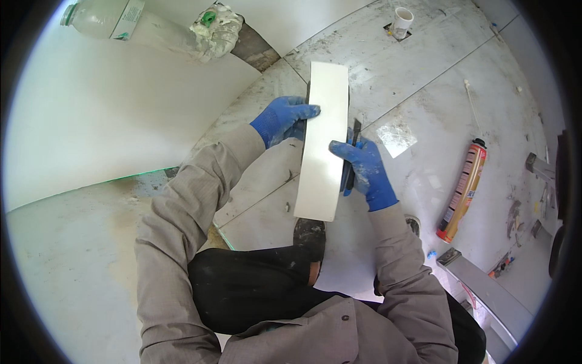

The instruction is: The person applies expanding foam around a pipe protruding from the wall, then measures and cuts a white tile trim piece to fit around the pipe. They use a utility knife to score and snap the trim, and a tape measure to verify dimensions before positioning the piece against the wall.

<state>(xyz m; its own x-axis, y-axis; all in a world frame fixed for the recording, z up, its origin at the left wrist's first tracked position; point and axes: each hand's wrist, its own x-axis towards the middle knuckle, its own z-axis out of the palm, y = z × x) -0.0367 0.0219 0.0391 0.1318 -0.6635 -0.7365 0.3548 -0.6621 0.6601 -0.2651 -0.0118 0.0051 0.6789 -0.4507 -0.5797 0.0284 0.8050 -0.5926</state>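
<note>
Both my hands wear blue gloves and hold a long, narrow white tile strip point(323, 139), upright in view above my knees. My left hand point(284, 118) grips its left edge, thumb on the white face and fingers mostly hidden behind. Lower down, my right hand point(365, 167) pinches the right edge, its thumb on the face. A thin black tool point(356, 130) sticks up between this hand's fingers and the strip; its kind is not clear. Both hands are closed.
At the right, a red and gold foam can point(462, 191) lies on the grey tiled floor, near a metal ladder point(485, 291). A white cup point(401, 23) stands at the far side. A large clear bottle point(115, 18) lies upper left on a white panel, beside a smeared lump point(216, 33).
</note>
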